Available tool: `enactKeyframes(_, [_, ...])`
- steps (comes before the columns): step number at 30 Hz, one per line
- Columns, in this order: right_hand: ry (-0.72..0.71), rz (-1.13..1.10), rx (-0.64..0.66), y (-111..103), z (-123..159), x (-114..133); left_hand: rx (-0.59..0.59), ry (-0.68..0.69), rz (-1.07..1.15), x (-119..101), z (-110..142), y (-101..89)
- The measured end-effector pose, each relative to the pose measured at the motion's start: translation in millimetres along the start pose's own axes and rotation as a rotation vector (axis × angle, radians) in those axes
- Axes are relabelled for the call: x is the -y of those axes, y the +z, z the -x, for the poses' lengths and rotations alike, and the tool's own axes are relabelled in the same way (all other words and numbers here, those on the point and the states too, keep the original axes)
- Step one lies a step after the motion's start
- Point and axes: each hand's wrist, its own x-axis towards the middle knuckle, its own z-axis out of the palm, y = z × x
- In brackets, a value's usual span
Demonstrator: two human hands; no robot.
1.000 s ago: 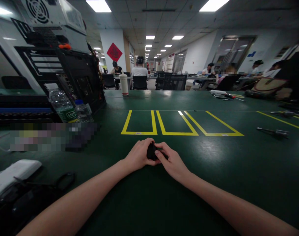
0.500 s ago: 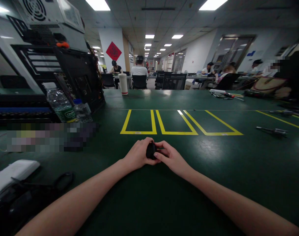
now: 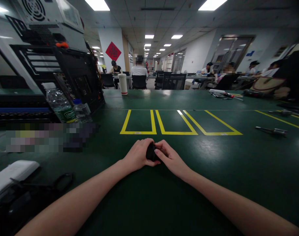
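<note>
A small black rounded object [image 3: 150,152] is between my two hands, just above or on the green tabletop [image 3: 149,196]; its exact kind does not show. My left hand [image 3: 138,153] wraps it from the left, with fingers over the top and thumb below. On the other side, my right hand [image 3: 170,157] pinches its right edge with thumb and fingertips. Much of the object is hidden by the fingers.
Beyond my hands lie several yellow tape outlines [image 3: 138,133]. Plastic bottles [image 3: 58,101] and computer cases [image 3: 78,75] stand at left, near a white device [image 3: 15,175]. A metal tool [image 3: 272,131] lies at right; a white cup [image 3: 123,84] stands at the back.
My right thumb has shifted slightly up along the black object's edge. My left hand stays almost the same.
</note>
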Motion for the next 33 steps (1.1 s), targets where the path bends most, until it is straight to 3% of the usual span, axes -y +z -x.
enactKeyframes(7, [-0.038,-0.011,0.010,-0.5,1.4,-1.2,0.004,-0.028,-0.002,-0.3,-0.9,0.3])
enactKeyframes(13, [-0.008,-0.083,-0.044,1.8,-5.1,-3.7,-0.004,-0.044,-0.003,0.0,-1.2,1.7])
enactKeyframes(20, [0.070,-0.034,-0.009,-0.9,-5.9,-5.1,-0.006,-0.047,0.004,1.5,-0.7,2.7])
enactKeyframes(27, [0.020,-0.043,0.040,-1.1,-2.5,-3.6,-0.016,-0.009,-0.013,1.3,-0.7,2.3])
enactKeyframes(33, [0.005,0.019,0.003,-0.4,-2.2,-0.3,-0.014,-0.017,-0.006,0.4,-0.1,1.5])
